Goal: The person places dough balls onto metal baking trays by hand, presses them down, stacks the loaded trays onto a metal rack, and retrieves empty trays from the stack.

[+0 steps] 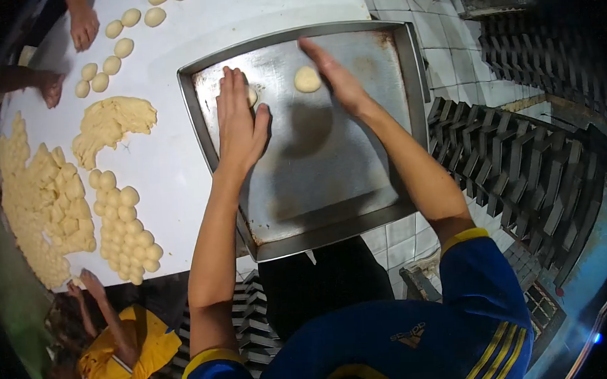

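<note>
A large metal baking tray [327, 178] lies in front of me, and both of my hands are inside it. My left hand [240, 124] is stretched out flat near the tray's left side, thumb apart from the fingers. A dough ball [252, 97] shows partly beside its fingers; the rest of it is hidden. My right hand [339, 81] is held edge-on with straight fingers, just right of a second dough ball [307, 79]. That ball rests on the tray floor, and a narrow gap appears between it and the hand. Neither hand grips anything.
On the white table [178, 162] to the left lie a dough sheet [111, 124], a large dough mass [50, 196], clustered dough balls [123, 226] and a line of balls [112, 65]. Other people's hands [83, 28] are near. Stacked dark metal pans [515, 171] stand at right.
</note>
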Demonstrator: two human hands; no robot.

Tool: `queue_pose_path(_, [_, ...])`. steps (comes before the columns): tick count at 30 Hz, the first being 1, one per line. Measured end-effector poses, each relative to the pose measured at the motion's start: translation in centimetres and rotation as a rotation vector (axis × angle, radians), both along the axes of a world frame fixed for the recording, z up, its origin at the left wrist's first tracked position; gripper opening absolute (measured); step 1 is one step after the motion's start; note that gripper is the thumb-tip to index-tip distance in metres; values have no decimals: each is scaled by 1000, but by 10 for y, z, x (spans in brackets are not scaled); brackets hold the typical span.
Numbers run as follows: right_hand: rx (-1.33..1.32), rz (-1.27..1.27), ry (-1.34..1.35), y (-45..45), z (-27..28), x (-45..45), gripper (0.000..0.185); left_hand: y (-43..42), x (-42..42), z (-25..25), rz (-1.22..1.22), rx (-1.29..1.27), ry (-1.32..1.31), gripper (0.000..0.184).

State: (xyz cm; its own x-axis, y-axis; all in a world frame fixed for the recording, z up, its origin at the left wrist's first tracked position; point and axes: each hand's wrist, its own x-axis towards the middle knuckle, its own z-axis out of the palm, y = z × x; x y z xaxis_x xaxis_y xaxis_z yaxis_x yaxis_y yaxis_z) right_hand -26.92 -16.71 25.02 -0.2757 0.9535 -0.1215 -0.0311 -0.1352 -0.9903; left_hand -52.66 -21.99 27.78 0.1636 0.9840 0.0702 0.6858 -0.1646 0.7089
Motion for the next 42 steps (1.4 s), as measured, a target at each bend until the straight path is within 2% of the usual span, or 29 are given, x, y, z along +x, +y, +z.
queue_pose_path(1, [-31,-43,-49,3,26,3,71,0,1,3,35,72,19,75])
queue_pose_path(2, [-28,-48,-51,3,27,6,71,0,1,5,31,76,17,75])
queue_pose_path(4, [323,180,-592,-1,21,9,82,-3,5,3,3,64,163,76])
queue_pose_path(5, [318,186,-590,-7,16,5,82,-5,7,-4,-56,-9,250,76])
queue_pose_path(7, [630,342,-1060,-21,5,-7,77,-8,9,-13,-80,-15,290,76])
queue_pose_path(8, [650,344,-1048,-18,5,-8,77,-4,7,-15,-98,-1,337,77])
queue_pose_path(10, [239,217,-588,-7,10,-5,63,-2,2,0,-42,-44,297,78])
queue_pose_path(11, [256,234,-564,-5,25,-12,63,0,-4,16,-42,-25,128,77])
queue_pose_path(12, [114,92,-425,4,53,-20,55,7,-11,32,-47,9,-40,78])
queue_pose_path(13, [-35,-46,-285,16,74,-31,48,13,-21,46,-54,82,-153,76])
queue_pose_path(14, [-22,-32,-269,29,86,-44,48,19,-29,60,1,154,-188,70])
queue_pose_path(16, [123,92,-414,47,102,-66,36,43,-60,71,108,300,-229,60])
queue_pose_path(17, [198,92,-399,59,104,-87,31,54,-78,77,172,334,-194,55])
queue_pose_path(19, [239,137,-400,82,110,-128,32,82,-121,76,280,431,-154,46])
queue_pose_path(22, [308,214,-396,118,101,-192,35,105,-187,57,411,379,-89,47])
queue_pose_path(23, [434,263,-456,130,94,-215,36,115,-209,46,412,379,-87,47])
queue_pose_path(25, [610,321,-528,151,72,-262,39,134,-243,27,396,290,154,50])
queue_pose_path(27, [666,329,-542,167,59,-307,40,150,-258,15,371,253,249,52])
queue_pose_path(29, [813,384,-832,179,57,-342,37,167,-271,2,334,201,470,57])
queue_pose_path(30, [809,387,-838,188,48,-357,37,171,-272,-1,333,197,464,57])
queue_pose_path(32, [937,343,-1220,212,29,-378,33,181,-271,2,331,212,703,51])
queue_pose_path(35, [802,375,-1229,238,16,-388,35,191,-273,0,337,191,726,44])
queue_pose_path(37, [746,453,-1127,236,50,-376,42,192,-283,0,287,206,702,43])
queue_pose_path(38, [755,416,-1064,233,50,-368,46,196,-281,0,245,222,677,42])
queue_pose_path(39, [757,373,-1013,229,47,-357,51,194,-281,2,269,320,514,43])
queue_pose_path(40, [735,203,-799,215,47,-343,49,185,-271,6,290,403,344,45])
queue_pose_path(42, [586,9,-428,162,75,-302,51,147,-238,48,351,273,-18,46])
